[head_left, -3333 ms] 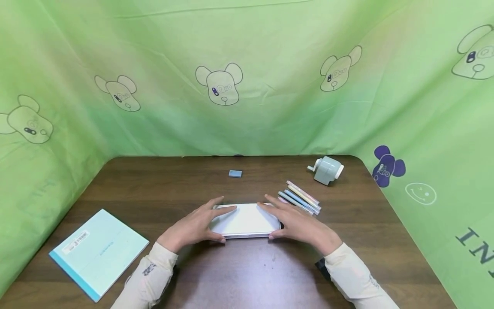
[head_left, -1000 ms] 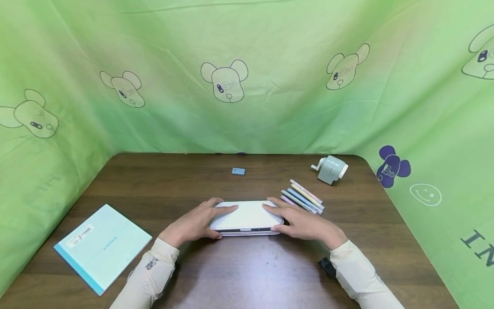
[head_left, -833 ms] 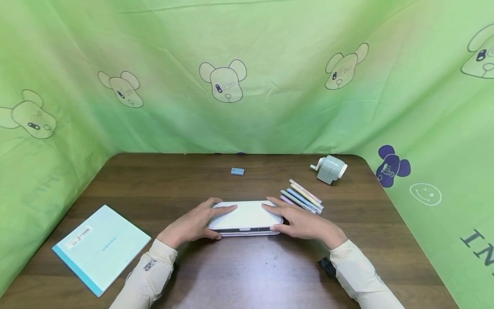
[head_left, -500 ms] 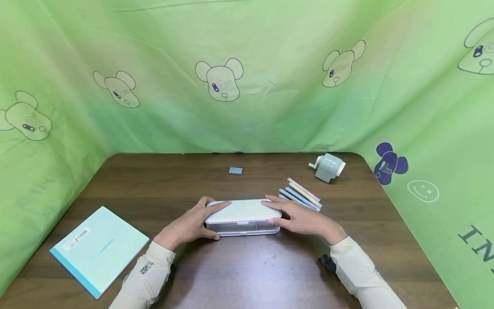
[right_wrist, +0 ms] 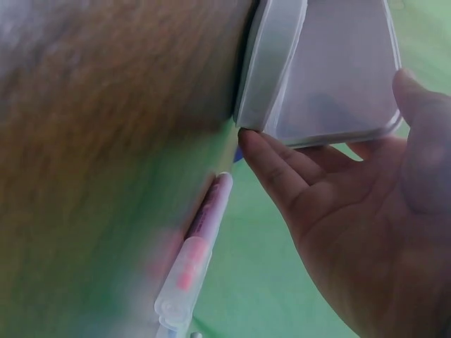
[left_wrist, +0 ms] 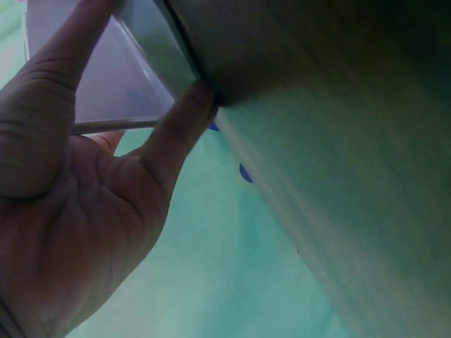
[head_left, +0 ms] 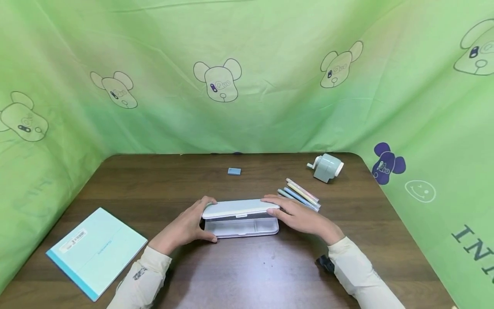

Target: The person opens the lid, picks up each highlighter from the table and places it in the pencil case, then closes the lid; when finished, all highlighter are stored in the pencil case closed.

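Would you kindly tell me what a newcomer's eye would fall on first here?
Probably the white case, its lid partly raised, between the left grip and right grip. Next, the bright green cloth behind the table, printed with cartoon heads. Then the pale blue notebook at the table's left.

On the green cloth at right, large dark letters read "IN", the next cut off; farther stands a winking smiley face. The notebook at left bears a barcode label and a small blue word, too blurred to read surely.
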Tool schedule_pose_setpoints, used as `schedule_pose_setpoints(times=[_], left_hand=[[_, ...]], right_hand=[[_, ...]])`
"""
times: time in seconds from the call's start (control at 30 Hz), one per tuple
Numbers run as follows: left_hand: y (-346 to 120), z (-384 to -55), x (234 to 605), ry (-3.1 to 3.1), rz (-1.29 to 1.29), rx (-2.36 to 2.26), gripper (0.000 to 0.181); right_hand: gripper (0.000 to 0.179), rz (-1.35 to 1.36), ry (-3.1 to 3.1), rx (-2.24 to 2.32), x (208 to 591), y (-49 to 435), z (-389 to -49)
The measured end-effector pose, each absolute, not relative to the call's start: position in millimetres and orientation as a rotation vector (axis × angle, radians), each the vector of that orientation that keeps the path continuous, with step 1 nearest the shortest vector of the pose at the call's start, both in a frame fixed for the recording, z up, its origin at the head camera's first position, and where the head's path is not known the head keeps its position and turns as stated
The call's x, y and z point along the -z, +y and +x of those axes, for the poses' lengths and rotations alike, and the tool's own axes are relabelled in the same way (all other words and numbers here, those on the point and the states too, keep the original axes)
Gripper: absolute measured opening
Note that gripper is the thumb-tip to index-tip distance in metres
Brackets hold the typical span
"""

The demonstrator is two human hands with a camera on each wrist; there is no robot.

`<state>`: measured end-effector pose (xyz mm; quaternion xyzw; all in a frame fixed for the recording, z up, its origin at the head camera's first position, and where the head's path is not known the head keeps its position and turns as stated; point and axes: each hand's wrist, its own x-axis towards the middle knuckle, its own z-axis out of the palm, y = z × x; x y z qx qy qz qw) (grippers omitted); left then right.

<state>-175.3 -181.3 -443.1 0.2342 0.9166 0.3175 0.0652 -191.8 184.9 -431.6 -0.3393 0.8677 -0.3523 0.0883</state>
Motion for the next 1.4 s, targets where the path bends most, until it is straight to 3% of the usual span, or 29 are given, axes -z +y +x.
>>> schedule_pose_setpoints(times=[0.5, 0.7, 0.83, 1.07, 1.4], left_hand=[[-184, -173, 439, 2.738, 0.696, -0.987, 0.095], [-198, -187, 476, 2.812, 0.786, -1.022, 0.11], [-196, -184, 473, 2.795, 0.697, -1.01, 0.119], [-190, -174, 453, 2.764, 0.698, -1.062, 0.114], [-196, -183, 475, 2.819, 0.687, -0.997, 0.129]], right_hand=[[0.039, -1.017, 2.561, 1.219, 438, 185, -195], [0.043, -0.957, 2.667, 1.318, 442, 180, -197], [0.036, -0.849, 2.61, 1.377, 439, 178, -196], [0.028, -0.83, 2.547, 1.426, 441, 178, -199], [0.032, -0.748, 2.62, 1.435, 439, 172, -197]])
